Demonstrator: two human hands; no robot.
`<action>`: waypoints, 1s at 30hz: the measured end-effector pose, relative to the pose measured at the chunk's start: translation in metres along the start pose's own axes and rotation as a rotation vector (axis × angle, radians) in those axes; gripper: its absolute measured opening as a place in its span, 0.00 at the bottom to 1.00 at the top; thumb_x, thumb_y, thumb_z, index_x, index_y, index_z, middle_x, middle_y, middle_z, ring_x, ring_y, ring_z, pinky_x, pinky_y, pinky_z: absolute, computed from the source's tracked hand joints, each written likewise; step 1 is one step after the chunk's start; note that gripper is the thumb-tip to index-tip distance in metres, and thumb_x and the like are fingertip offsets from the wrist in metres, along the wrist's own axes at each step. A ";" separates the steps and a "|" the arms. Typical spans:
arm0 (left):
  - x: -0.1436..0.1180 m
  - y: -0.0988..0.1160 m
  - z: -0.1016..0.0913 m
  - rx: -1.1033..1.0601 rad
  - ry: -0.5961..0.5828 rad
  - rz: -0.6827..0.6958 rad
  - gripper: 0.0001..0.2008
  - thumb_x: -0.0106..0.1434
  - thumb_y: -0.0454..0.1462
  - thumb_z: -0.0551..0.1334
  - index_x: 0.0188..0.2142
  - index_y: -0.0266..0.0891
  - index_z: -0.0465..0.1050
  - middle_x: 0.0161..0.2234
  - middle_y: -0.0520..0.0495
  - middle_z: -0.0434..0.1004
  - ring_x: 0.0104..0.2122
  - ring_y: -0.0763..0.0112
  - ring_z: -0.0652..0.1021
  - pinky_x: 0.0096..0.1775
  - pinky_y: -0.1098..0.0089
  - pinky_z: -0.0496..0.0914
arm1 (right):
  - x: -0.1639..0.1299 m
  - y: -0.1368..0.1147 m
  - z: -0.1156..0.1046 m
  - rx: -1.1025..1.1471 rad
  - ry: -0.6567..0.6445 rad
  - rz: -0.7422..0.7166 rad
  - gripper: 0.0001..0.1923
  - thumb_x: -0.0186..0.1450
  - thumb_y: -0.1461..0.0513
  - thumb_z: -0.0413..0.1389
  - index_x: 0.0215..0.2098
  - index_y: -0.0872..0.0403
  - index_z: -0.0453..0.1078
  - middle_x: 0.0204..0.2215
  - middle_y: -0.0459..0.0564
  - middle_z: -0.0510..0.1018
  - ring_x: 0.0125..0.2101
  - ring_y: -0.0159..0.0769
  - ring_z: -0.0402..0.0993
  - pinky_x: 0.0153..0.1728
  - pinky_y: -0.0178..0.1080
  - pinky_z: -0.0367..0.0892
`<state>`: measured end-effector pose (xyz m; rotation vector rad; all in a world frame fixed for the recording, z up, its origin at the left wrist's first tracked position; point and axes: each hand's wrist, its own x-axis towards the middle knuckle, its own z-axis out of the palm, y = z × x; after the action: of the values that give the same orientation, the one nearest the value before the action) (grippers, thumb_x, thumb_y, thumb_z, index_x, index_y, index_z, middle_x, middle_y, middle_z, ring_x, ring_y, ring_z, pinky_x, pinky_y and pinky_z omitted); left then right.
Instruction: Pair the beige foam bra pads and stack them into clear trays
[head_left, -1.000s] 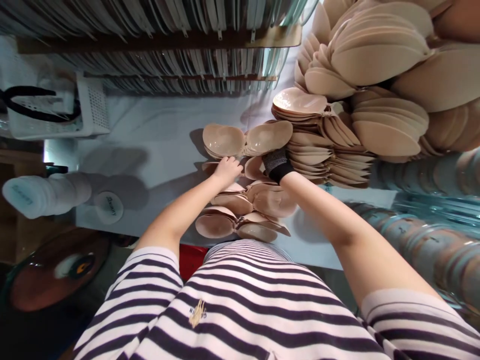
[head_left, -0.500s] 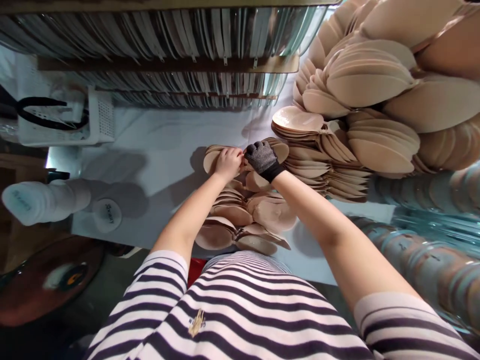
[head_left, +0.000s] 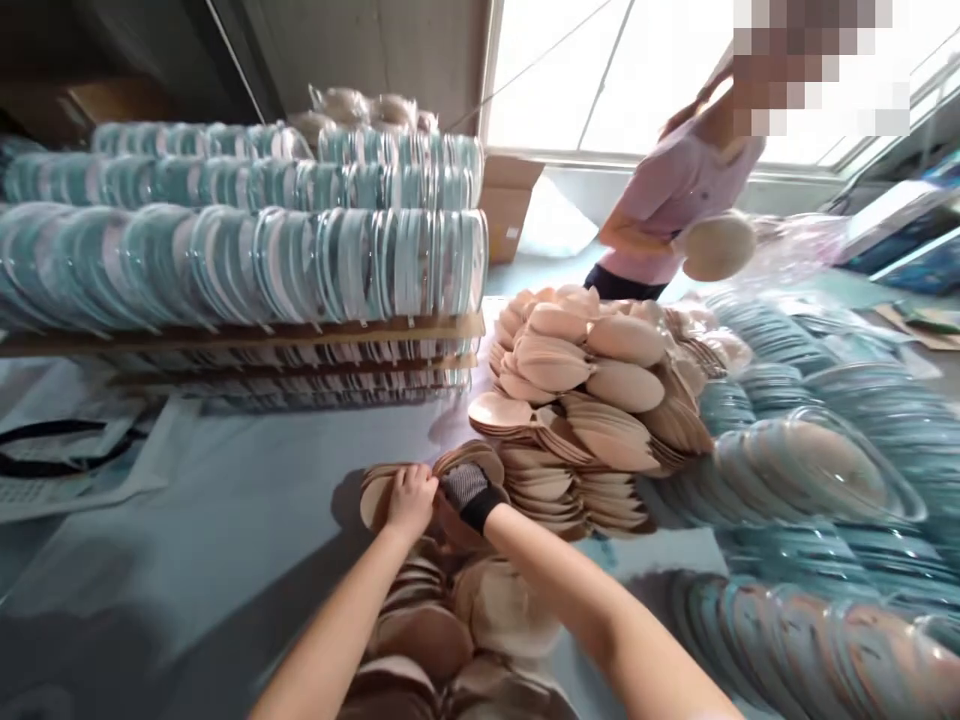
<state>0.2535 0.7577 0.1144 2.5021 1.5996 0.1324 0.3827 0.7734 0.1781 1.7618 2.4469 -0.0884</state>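
Note:
My bare left hand (head_left: 412, 500) is closed at the inner edge of a small stack of beige bra cups (head_left: 375, 498) on the left. Right beside it, my right hand (head_left: 466, 490), in a dark patterned fingerless glove, is curled over the joined middle of the right-hand stack of bra cups (head_left: 480, 460). The fingertips meet between the two stacks, and what they pinch there is partly hidden. Nearer to me lie more paired bra cups (head_left: 506, 605) in overlapping rows.
A large heap of bra cups (head_left: 555, 360) stands to the right. Rows of clear plastic-covered cups (head_left: 360, 265) fill a rack at the back left, with more plastic-covered stacks (head_left: 810, 470) at right. A co-worker (head_left: 675, 210) stands beyond, holding a beige cup. A white tray (head_left: 161, 455) sits left.
My view has tilted up, bringing the co-worker and window into sight. Both hands stay together at the bra cup stacks, with little visible change in grip.

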 end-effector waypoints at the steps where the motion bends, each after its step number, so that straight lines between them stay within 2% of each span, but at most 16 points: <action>1: 0.000 0.000 -0.003 0.009 -0.013 0.019 0.16 0.67 0.32 0.53 0.41 0.42 0.80 0.47 0.38 0.77 0.50 0.52 0.73 0.53 0.54 0.64 | -0.002 0.002 0.001 -0.023 -0.020 -0.024 0.19 0.70 0.58 0.50 0.35 0.58 0.81 0.32 0.58 0.84 0.32 0.44 0.81 0.36 0.42 0.75; 6: 0.003 -0.011 -0.018 -0.084 -0.220 0.115 0.13 0.67 0.35 0.56 0.41 0.46 0.80 0.46 0.45 0.82 0.51 0.58 0.77 0.52 0.60 0.66 | -0.015 0.006 0.011 -0.029 -0.158 -0.097 0.20 0.69 0.56 0.48 0.48 0.50 0.79 0.47 0.55 0.83 0.46 0.46 0.81 0.43 0.45 0.73; 9: 0.010 -0.018 -0.019 -0.113 -0.326 0.103 0.12 0.66 0.38 0.58 0.38 0.50 0.81 0.45 0.51 0.84 0.47 0.62 0.79 0.49 0.64 0.68 | -0.019 0.006 0.016 0.017 -0.194 -0.092 0.20 0.69 0.56 0.47 0.51 0.48 0.78 0.50 0.52 0.83 0.49 0.45 0.78 0.48 0.46 0.69; 12: 0.012 -0.021 -0.018 -0.114 -0.380 0.081 0.12 0.67 0.40 0.57 0.40 0.49 0.81 0.45 0.49 0.83 0.46 0.62 0.80 0.47 0.65 0.68 | -0.019 0.006 0.019 0.067 -0.237 -0.079 0.18 0.68 0.58 0.49 0.49 0.50 0.78 0.48 0.55 0.83 0.48 0.46 0.79 0.46 0.45 0.68; 15: 0.008 -0.020 -0.018 -0.145 -0.382 0.091 0.14 0.69 0.42 0.56 0.42 0.47 0.82 0.47 0.46 0.83 0.50 0.62 0.78 0.49 0.67 0.67 | -0.016 0.007 0.026 0.135 -0.285 -0.109 0.17 0.68 0.57 0.52 0.47 0.54 0.78 0.46 0.59 0.83 0.45 0.46 0.79 0.43 0.42 0.67; 19: 0.009 -0.023 -0.015 -0.171 -0.338 0.131 0.13 0.67 0.38 0.57 0.40 0.45 0.83 0.46 0.44 0.83 0.51 0.62 0.78 0.50 0.66 0.66 | -0.008 0.011 0.041 0.190 -0.293 -0.122 0.18 0.69 0.58 0.50 0.50 0.57 0.77 0.46 0.63 0.82 0.45 0.48 0.79 0.45 0.42 0.67; 25: 0.006 -0.031 -0.008 -0.267 -0.358 0.010 0.13 0.66 0.41 0.59 0.38 0.46 0.84 0.38 0.46 0.85 0.41 0.61 0.80 0.42 0.66 0.67 | -0.009 0.015 0.054 0.276 -0.212 -0.073 0.17 0.70 0.58 0.50 0.47 0.53 0.79 0.44 0.56 0.83 0.44 0.43 0.79 0.47 0.38 0.67; 30: 0.005 -0.027 -0.010 -0.204 -0.368 0.076 0.15 0.68 0.41 0.57 0.42 0.45 0.84 0.41 0.44 0.85 0.43 0.61 0.80 0.45 0.65 0.67 | -0.008 0.016 0.053 0.254 -0.251 -0.137 0.15 0.69 0.59 0.52 0.46 0.54 0.79 0.44 0.57 0.83 0.44 0.44 0.79 0.46 0.39 0.67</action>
<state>0.2302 0.7740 0.1187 2.2693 1.2780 -0.1413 0.4034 0.7645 0.1268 1.5529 2.4516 -0.6195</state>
